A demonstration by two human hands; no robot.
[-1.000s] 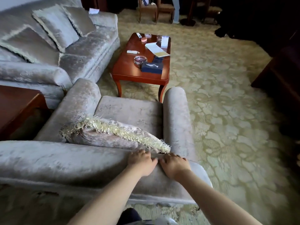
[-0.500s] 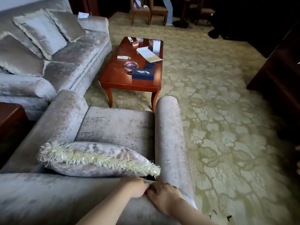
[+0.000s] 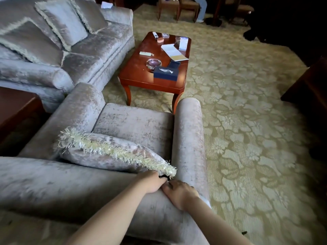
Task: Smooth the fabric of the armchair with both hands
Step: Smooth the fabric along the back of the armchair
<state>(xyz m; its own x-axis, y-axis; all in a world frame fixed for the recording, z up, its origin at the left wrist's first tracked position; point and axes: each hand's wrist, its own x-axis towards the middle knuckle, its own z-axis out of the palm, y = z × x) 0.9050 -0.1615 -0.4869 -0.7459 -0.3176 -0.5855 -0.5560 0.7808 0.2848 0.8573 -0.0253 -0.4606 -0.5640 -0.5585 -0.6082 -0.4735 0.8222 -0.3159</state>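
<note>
Both hands on armchair [image 3: 74, 190] back-top, near its R corner.
L hand [image 3: 153, 183] & R hand [image 3: 180, 193] touch each other. R fingers [image 3: 168, 187] lie together, flat-ish on the velvet. L fingers dip over the front edge, hidden, so can't tell their state. Just ahead of the fingers sits fringed cushion [image 3: 109, 152]; a fwd stroke could snag the fringe or tip it. Open fabric runs far to L of the fingers. To their R the corner drops off soon, w/ carpet [image 3: 247, 138] beyond.
</note>
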